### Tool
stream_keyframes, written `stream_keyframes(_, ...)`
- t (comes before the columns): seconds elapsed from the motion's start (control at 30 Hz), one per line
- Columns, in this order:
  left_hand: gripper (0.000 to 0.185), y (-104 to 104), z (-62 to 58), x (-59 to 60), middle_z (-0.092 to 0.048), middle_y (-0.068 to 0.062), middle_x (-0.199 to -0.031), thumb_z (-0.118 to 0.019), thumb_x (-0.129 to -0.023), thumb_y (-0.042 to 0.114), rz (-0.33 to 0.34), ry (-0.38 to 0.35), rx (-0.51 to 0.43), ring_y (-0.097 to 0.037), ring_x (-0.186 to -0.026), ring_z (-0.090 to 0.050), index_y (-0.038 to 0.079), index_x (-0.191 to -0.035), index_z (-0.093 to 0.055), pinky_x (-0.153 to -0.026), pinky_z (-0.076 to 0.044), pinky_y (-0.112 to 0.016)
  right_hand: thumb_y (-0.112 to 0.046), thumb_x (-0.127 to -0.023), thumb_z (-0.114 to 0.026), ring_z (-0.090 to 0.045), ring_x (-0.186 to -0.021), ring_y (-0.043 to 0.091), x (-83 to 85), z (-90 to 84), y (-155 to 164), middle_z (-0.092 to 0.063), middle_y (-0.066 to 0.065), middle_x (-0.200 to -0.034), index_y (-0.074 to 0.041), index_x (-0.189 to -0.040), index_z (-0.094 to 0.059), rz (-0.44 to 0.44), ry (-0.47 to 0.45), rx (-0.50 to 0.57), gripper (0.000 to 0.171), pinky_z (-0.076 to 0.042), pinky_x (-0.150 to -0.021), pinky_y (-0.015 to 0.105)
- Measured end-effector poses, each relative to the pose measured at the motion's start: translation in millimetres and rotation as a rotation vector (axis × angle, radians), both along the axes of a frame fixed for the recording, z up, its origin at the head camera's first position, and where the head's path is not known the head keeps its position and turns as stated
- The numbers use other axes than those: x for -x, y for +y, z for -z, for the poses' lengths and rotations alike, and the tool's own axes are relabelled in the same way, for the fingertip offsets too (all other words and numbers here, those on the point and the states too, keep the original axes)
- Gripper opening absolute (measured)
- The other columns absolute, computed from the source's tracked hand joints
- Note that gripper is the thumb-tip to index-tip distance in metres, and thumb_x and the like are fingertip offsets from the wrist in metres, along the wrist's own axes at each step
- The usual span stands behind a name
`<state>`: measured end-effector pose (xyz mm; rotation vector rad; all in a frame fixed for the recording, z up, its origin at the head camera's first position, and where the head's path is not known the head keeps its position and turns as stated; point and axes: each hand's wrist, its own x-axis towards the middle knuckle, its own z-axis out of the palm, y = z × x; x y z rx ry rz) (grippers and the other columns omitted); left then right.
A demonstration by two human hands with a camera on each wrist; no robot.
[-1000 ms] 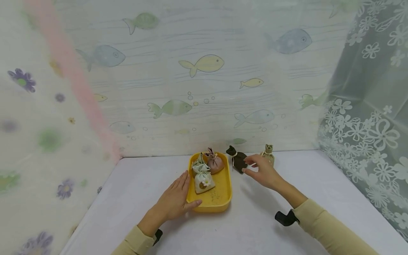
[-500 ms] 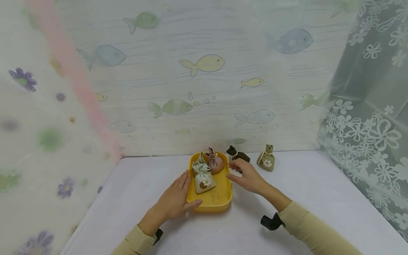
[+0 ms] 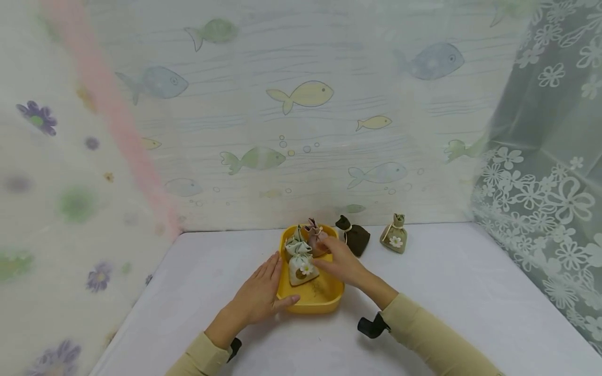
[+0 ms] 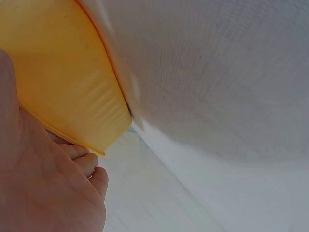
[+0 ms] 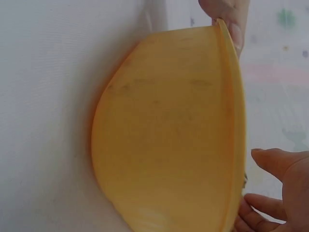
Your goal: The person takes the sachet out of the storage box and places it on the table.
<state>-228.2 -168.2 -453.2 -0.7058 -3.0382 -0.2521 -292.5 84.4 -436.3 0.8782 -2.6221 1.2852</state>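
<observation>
Closest in, the left hand (image 3: 256, 292) is laid along the left side of the yellow tray (image 3: 314, 300), fingers straight, thumb spread at the front corner, nothing gripped. The tray's long axis is run straight away from the person. Over its right rim the right hand (image 3: 345, 263) is extended, thumb and fingers parted, and no pouch is seen pinched; whether cloth is being touched cannot be told.

And here is the key relation: the daisy pouch (image 3: 300, 266) is found inside the tray, just left of the right thumb, which is set closer to it than the left hand. Its long axis is set nearly in line with the tray's, tied neck pointed away and a touch leftward, broad base turned toward the person.

Behind it a green pouch (image 3: 296, 235) is partly hidden; beside that, a pink pouch (image 3: 317, 244) is half covered by the right fingertips. Outside, past the tray's right side, a dark brown pouch (image 3: 356, 240) is tilted, neck to the far left; farther right, an olive pouch (image 3: 392, 237) is seen neck up. All is backed by a fish-patterned curtain (image 3: 310, 130).
</observation>
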Motion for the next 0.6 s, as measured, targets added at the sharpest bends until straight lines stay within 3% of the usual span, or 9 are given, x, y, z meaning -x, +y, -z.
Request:
stream_keyframes(0.17, 0.109, 0, 2.0, 1.2, -0.013, -0.022, -0.169, -0.036, -0.095, 0.081, -0.002, -0.002, -0.001, -0.034, -0.156, -0.017, -0.005, -0.16, -0.02, -0.125, -0.021, -0.049, -0.014, -0.093, -0.076, -0.065, -0.109, 0.035, 8.4, 2.8, -12, -0.066, 0.017, -0.115, 0.002, -0.118, -0.064, 0.03, 0.009, 0.002, 0.032, -0.055, -0.096, 0.051)
stream_keyframes(0.37, 0.107, 0, 2.5, 1.1, -0.012, -0.022, -0.169, -0.038, -0.096, 0.078, 0.008, 0.003, -0.005, -0.033, -0.157, -0.016, -0.006, -0.16, -0.02, -0.125, -0.02, -0.049, -0.016, -0.095, -0.075, -0.067, -0.111, 0.03, 16.5, 6.4, -22, -0.065, 0.016, -0.121, 0.004, -0.127, -0.063, 0.087, -0.079, 0.011, 0.04, -0.057, -0.096, 0.043)
stream_keyframes(0.6, 0.109, -1, 1.2, 1.4, -0.011, -0.022, -0.169, -0.034, -0.096, 0.08, 0.012, 0.01, 0.001, -0.033, -0.156, -0.016, -0.006, -0.16, -0.019, -0.125, -0.02, -0.049, -0.015, -0.094, -0.077, -0.065, -0.11, 0.025, 22.5, 6.3, -30, -0.062, 0.013, -0.12, 0.002, -0.126, -0.066, 0.114, -0.136, -0.004, 0.039, -0.056, -0.098, 0.04)
